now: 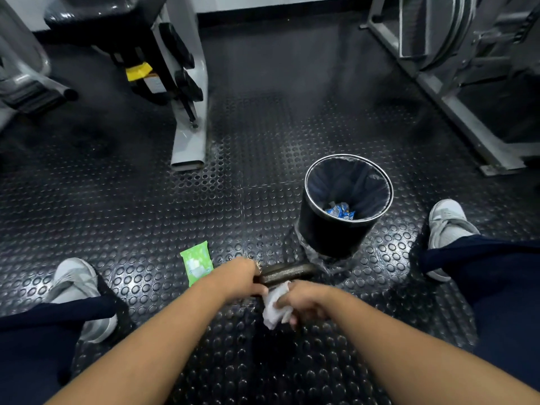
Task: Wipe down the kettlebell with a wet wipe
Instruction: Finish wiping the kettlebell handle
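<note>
A: Gripping what?
B: Left hand [244,277] curls round 1 kettlebell [287,273], just this side of the bin [327,235]. Right hand [304,302] pinches 1 wipe [273,309]. 1 pack [196,263] lies left of the bin.

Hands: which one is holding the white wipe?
The right hand holds the white wipe, pinched in its fingers. The left hand has no wipe; it grips the dark handle of the kettlebell instead.

Both forearms bare, extended forward and down, converging; left hand [244,276] curled round kettlebell [287,273] handle; right hand [306,302] just beside it, fingers pinching wipe [274,309]. Legs apart, one foot either side.
</note>
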